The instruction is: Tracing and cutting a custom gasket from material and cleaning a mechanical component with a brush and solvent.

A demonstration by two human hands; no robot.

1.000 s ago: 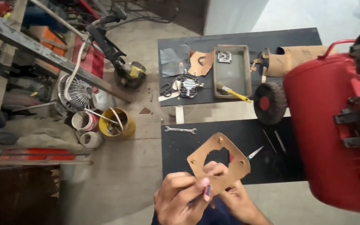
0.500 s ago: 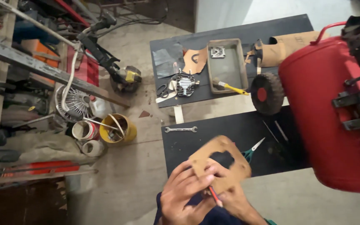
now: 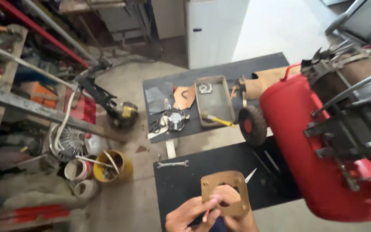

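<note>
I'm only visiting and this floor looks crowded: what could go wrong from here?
The thin brown gasket sheet is marked in mid-air with a red pencil, so it might flex and the line wander. Pointed scissors lie just beyond the hands on the black mat; reaching forward could nick a finger.

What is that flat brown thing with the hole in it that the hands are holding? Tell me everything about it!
The flat brown piece looks like thin cardboard or gasket sheet, tan in colour. It is roughly square with rounded corners, a big opening cut through its middle and small holes near the corners. It is held up, slightly tilted, above a black mat. The right hand grips it from below, fingers showing through the opening. The left hand touches its lower left edge and holds a thin red tool against it.
</note>
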